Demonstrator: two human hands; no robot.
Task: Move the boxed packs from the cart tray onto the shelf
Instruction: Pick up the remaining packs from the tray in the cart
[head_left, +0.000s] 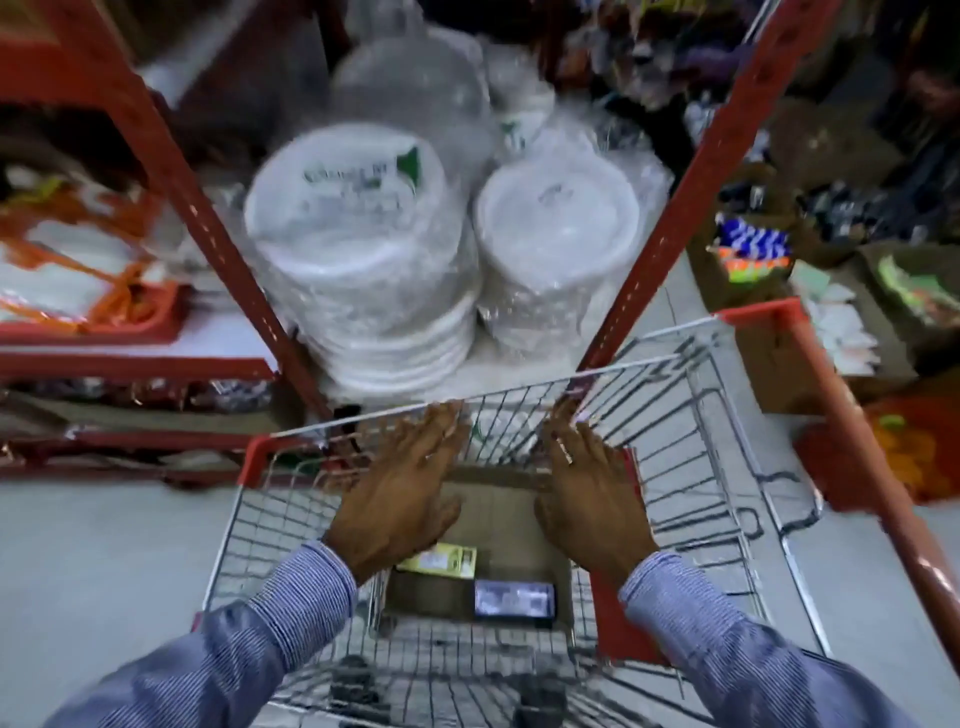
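A wire shopping cart (675, 415) with red corners stands against a red metal shelf (218, 244). Inside it lies a brown cardboard tray (498, 514). A yellow-green boxed pack (441, 561) and a dark boxed pack (514, 598) rest at the tray's near end. My left hand (405, 488) and my right hand (587, 493) reach down over the tray side by side. Both have fingers spread and hold nothing. The image is blurred by motion.
Two wrapped stacks of white disposable plates (358, 244) fill the shelf just beyond the cart. Orange-trimmed goods (88, 275) lie on the shelf at left. Cardboard boxes of goods (810, 291) sit on the floor at right. The red upright (691, 202) stands by the cart's far right.
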